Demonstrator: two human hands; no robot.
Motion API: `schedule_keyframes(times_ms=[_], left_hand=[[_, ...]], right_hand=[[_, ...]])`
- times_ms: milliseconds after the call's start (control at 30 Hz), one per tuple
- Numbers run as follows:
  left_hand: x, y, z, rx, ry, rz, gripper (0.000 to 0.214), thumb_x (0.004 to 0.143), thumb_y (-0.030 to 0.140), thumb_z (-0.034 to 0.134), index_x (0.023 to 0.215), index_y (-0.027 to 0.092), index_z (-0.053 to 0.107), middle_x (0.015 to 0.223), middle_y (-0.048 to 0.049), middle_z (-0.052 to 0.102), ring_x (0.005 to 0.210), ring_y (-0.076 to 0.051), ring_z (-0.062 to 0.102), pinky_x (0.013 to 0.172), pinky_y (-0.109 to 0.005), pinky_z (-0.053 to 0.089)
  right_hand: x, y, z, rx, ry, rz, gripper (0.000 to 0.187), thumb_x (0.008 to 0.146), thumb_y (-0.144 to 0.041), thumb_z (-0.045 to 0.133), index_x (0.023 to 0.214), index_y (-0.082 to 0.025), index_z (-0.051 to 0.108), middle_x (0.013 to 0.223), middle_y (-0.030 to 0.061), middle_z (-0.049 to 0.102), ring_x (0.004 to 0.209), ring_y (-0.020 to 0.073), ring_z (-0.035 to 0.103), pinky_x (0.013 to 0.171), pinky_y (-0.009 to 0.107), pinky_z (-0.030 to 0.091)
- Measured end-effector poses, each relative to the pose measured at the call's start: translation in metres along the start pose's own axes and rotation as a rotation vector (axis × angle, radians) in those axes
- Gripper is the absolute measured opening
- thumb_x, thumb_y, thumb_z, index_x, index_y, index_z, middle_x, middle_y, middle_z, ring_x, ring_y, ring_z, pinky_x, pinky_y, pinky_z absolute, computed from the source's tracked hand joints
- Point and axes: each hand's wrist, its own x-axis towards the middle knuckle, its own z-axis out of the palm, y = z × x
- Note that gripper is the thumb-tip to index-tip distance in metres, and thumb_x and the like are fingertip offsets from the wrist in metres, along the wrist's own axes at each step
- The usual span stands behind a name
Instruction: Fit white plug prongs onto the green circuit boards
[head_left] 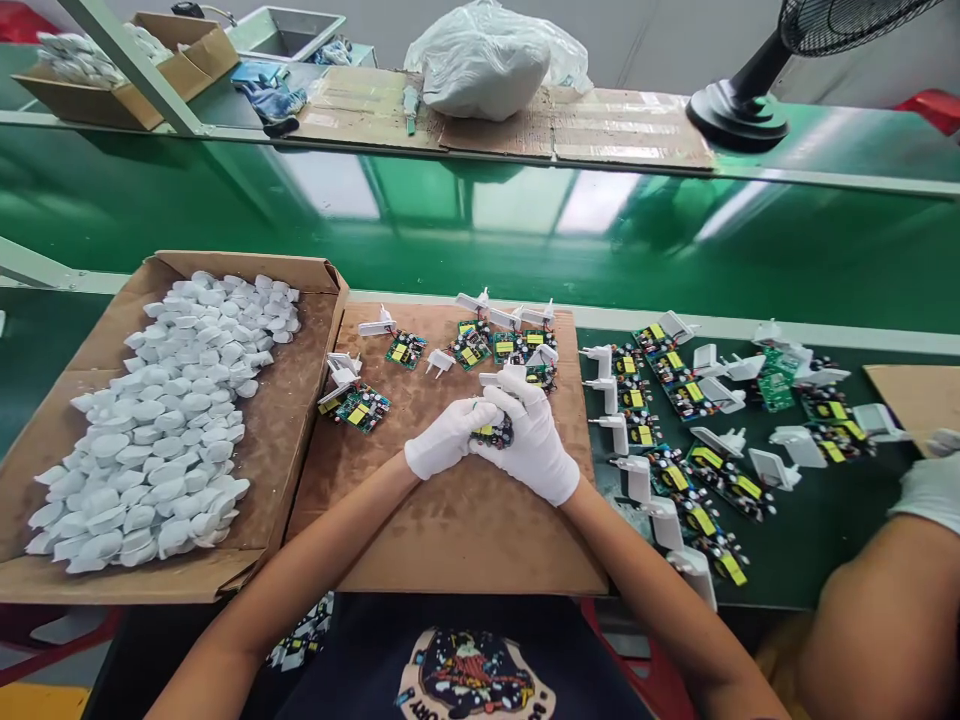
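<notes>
Over the middle of a cardboard sheet, my gloved left hand and gloved right hand meet around one small circuit board. Both are closed on it, and the fingers hide much of the board. Just beyond my hands, several circuit boards with white plug housings attached lie on the sheet, among them one board and a white plug piece. Left of my left hand rests another circuit board with a white plug housing beside it.
A shallow cardboard box full of white plastic pieces stands at the left. Many boards with plug housings cover the green table at the right. A co-worker's gloved hand is at the right edge. A fan stands on the shelf behind.
</notes>
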Motion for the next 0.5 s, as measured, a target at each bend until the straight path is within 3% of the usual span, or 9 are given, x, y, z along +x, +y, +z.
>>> schedule_keyframes(times_ms=[267, 400, 500], left_hand=[[0.0004, -0.0088, -0.0037, 0.254, 0.055, 0.121, 0.029, 0.071, 0.036, 0.068, 0.071, 0.011, 0.054, 0.071, -0.0006, 0.056, 0.069, -0.011, 0.05, 0.065, -0.024, 0.04], [0.0003, -0.0044, -0.0039, 0.204, 0.008, 0.082, 0.029, 0.068, 0.036, 0.072, 0.071, 0.01, 0.058, 0.071, -0.0015, 0.059, 0.07, -0.012, 0.052, 0.066, -0.024, 0.041], [0.0, -0.0014, -0.0021, -0.049, -0.085, -0.042, 0.034, 0.066, 0.042, 0.072, 0.076, 0.011, 0.062, 0.077, -0.0034, 0.063, 0.076, -0.014, 0.056, 0.07, -0.025, 0.044]], right_hand=[[-0.0015, -0.0035, 0.0008, -0.039, -0.053, -0.009, 0.066, 0.068, -0.042, 0.071, 0.125, -0.021, 0.044, 0.134, 0.0099, 0.044, 0.121, 0.0266, 0.042, 0.101, 0.044, 0.036], [0.0007, -0.0031, -0.0014, -0.023, -0.023, -0.022, 0.057, 0.07, -0.04, 0.069, 0.12, -0.023, 0.048, 0.127, 0.0082, 0.051, 0.116, 0.0253, 0.047, 0.099, 0.043, 0.038], [0.0024, -0.0046, -0.0052, 0.046, 0.042, -0.041, 0.054, 0.07, -0.037, 0.069, 0.118, -0.025, 0.047, 0.116, 0.0064, 0.056, 0.109, 0.0233, 0.052, 0.096, 0.042, 0.04]])
